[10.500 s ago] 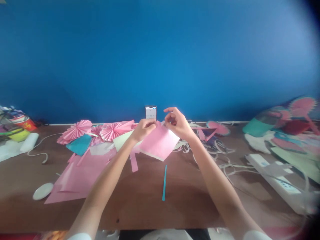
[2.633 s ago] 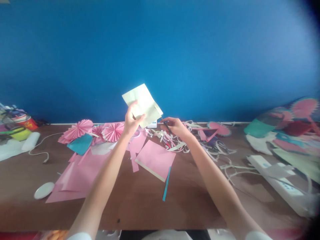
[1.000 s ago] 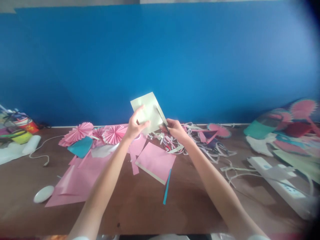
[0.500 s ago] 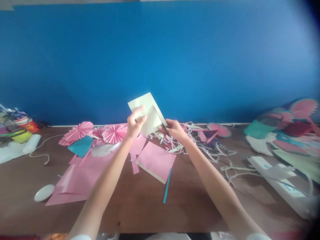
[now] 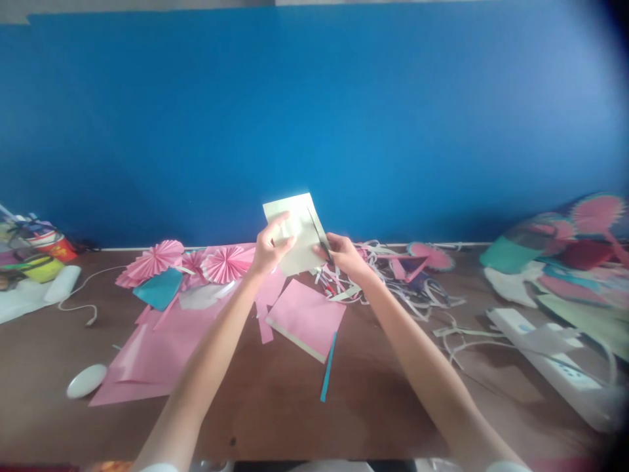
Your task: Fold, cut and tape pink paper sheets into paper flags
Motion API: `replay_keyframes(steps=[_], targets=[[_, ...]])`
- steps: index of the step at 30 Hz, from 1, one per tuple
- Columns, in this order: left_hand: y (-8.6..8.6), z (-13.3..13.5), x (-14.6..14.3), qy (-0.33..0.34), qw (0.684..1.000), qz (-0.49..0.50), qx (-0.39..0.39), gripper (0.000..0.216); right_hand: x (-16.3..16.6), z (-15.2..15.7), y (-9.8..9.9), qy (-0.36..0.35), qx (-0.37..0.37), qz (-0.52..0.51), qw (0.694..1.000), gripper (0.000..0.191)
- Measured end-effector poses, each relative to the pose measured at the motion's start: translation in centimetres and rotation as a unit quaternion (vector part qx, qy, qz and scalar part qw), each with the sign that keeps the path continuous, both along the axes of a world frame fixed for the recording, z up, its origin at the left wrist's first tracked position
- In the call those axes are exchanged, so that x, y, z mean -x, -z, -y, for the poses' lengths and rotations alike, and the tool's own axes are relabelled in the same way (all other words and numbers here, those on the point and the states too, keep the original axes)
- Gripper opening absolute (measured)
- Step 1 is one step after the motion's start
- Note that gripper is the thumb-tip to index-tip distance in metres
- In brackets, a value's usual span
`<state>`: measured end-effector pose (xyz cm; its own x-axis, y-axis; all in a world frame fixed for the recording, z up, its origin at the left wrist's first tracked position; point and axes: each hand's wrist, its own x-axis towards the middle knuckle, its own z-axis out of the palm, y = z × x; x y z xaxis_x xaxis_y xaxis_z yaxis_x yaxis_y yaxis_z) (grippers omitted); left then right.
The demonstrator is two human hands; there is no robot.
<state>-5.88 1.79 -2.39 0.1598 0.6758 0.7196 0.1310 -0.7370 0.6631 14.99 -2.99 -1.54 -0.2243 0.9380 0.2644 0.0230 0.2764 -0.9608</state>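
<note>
Left hand [image 5: 272, 248] pinches pale paper [image 5: 299, 226]; right hand [image 5: 344, 254] grips scissors [image 5: 325, 248] (blades [image 5: 318, 231] near right edge [image 5: 317, 216]). I'd hold paper taut, blades parallel to edge.

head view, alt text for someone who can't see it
The left hand holds pale paper and the right hand scissors near its right edge, before a blue wall. Pink fans, pink sheets and a blue strip lie on the cluttered brown table.

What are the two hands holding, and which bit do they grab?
The left hand holds a pale paper sheet by its left side. The right hand holds dark scissors by the handle end, mostly hidden in its grip.
</note>
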Motion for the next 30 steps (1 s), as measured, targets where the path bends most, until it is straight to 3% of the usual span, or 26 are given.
replay_keyframes(steps=[30], targets=[[-0.9, 1.1, -0.2, -0.003, 0.998, -0.042, -0.044, 0.065, 0.6, 0.8, -0.7, 0.013, -0.005, -0.046, 0.999, 0.053]])
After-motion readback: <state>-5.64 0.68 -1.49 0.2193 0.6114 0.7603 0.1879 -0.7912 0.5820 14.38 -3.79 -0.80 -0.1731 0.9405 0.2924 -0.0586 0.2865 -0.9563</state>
